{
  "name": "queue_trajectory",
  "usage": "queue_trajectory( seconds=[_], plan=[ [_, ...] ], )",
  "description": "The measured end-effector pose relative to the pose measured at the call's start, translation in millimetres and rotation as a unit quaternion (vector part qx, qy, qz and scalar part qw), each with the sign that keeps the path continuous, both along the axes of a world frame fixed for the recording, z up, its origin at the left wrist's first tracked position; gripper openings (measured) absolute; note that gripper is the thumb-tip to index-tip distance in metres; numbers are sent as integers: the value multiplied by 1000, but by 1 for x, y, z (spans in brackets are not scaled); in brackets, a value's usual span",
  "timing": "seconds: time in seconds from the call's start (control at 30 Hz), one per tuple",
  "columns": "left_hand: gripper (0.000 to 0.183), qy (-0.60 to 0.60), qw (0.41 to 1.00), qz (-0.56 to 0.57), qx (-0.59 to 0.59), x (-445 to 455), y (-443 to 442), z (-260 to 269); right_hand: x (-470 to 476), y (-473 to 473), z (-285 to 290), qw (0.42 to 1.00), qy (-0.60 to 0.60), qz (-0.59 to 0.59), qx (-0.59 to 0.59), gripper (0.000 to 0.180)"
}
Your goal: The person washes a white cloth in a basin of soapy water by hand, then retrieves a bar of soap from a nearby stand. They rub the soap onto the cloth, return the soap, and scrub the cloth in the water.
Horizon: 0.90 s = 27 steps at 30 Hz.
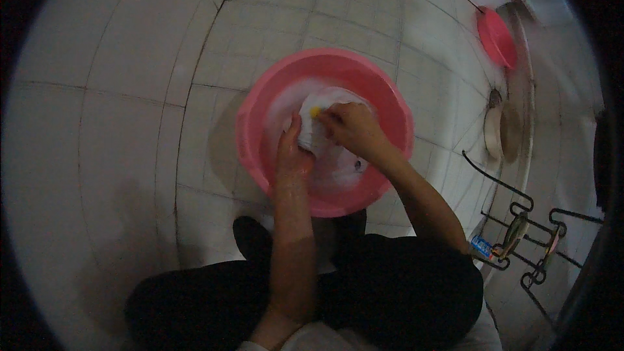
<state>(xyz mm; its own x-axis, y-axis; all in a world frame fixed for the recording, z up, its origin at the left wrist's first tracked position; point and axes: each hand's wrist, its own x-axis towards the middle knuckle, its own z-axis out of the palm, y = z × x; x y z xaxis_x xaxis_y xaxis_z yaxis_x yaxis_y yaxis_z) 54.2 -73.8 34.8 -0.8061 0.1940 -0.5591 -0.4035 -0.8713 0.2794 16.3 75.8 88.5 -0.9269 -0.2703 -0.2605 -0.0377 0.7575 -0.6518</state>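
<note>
A pink plastic basin (248, 165) stands on the tiled floor before me, with whitish, sudsy water in it. A white cloth (336, 95) lies bunched in the basin; a small dark mark shows near its lower right. My left hand (295, 148) holds the cloth's left edge, thumb pointing up, palm turned inward. My right hand (353, 124) is over the cloth, its fingers closed on a small yellow object (315, 111) that touches the cloth. What the yellow object is, I cannot tell.
Around the basin is pale floor tile (253, 24). A smaller pink basin (496, 39) rests at the upper right, near a drain (495, 97) and a pale round container (493, 131). A black metal rack (526, 224) and a blue packet (481, 247) are at the lower right.
</note>
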Motion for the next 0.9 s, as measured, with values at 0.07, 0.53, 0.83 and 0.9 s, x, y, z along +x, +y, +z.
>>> queue_trajectory(
  seconds=[0.07,0.53,0.83,0.9],
  plan=[
    [45,3,1000,-5,21,0,0,-5,3,4,-6,997,-19,-14,-75,20],
    [42,-17,995,39,90,-6,7,-17,4,1,-6,994,100,-51,-6,16],
    [47,12,994,15,105,-6,8,-10,-27,58,-25,987,68,-106,-104,22],
    [45,-2,997,13,75,-3,0,-6,-37,58,-50,987,1,-107,-120,27]
  ],
)
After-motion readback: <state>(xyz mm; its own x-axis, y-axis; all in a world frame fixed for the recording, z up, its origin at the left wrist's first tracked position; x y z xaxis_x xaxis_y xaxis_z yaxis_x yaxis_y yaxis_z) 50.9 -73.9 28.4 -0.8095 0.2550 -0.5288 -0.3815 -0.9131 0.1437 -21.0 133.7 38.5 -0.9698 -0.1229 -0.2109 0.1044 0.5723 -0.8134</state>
